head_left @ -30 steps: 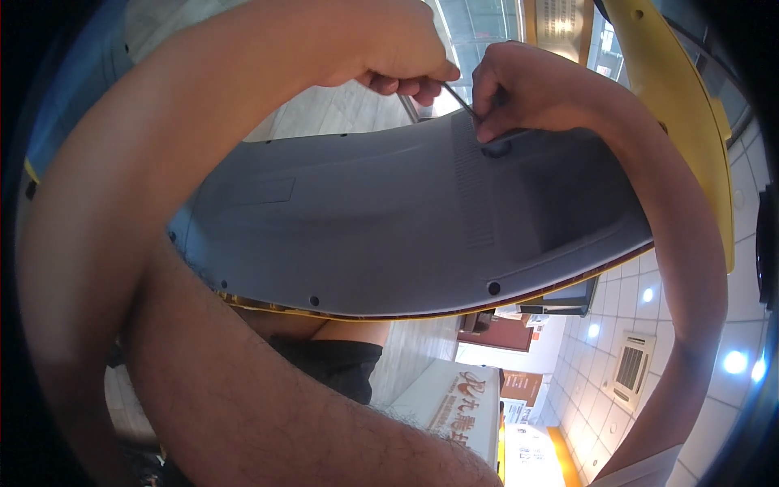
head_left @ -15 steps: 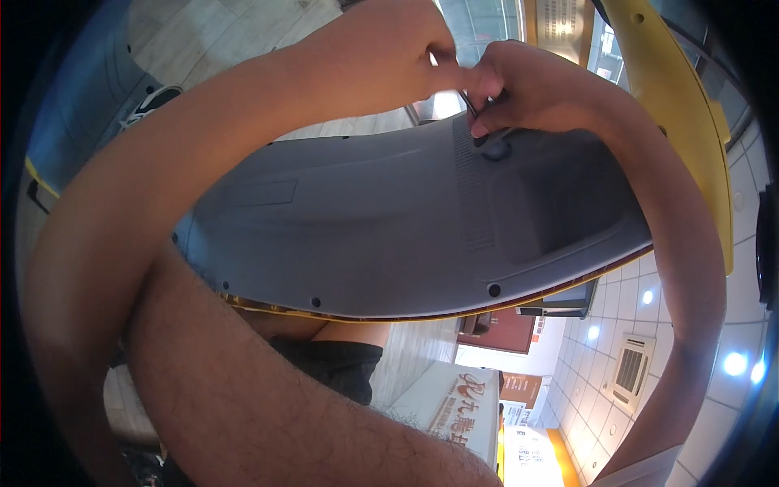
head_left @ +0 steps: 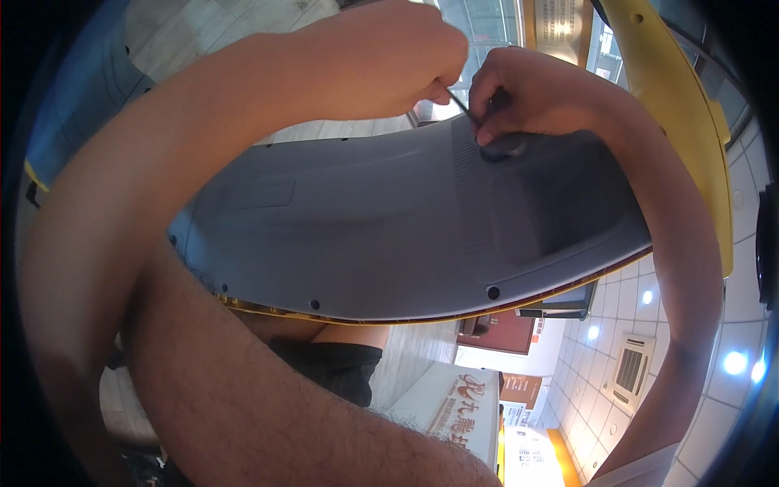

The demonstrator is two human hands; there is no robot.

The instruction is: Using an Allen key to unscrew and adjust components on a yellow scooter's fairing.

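Note:
A long grey plastic panel point(head_left: 357, 227) with dark round holes and a yellow edge spans the middle of my view. At the top centre my left hand point(head_left: 414, 65) is closed around the upper end of a thin dark metal tool point(head_left: 458, 104), most of its fingers hidden behind the hand. My right hand point(head_left: 527, 97), just to its right, pinches the tool's lower end at a ribbed strip of the panel, beside a dark round recess point(head_left: 507, 152). What the tool's tip touches is hidden by my fingertips.
A curved yellow body panel point(head_left: 682, 122) rises at the right. My bare leg point(head_left: 308, 414) lies below the grey panel. Another grey part point(head_left: 85, 146) is at the left. A tiled floor point(head_left: 195, 36), a white sign board point(head_left: 438, 398) and ceiling lights appear around them.
My left hand's fingers reached across to my right hand half a second ago and are now curled back on the tool, the hand slightly farther right. My right hand has shifted slightly.

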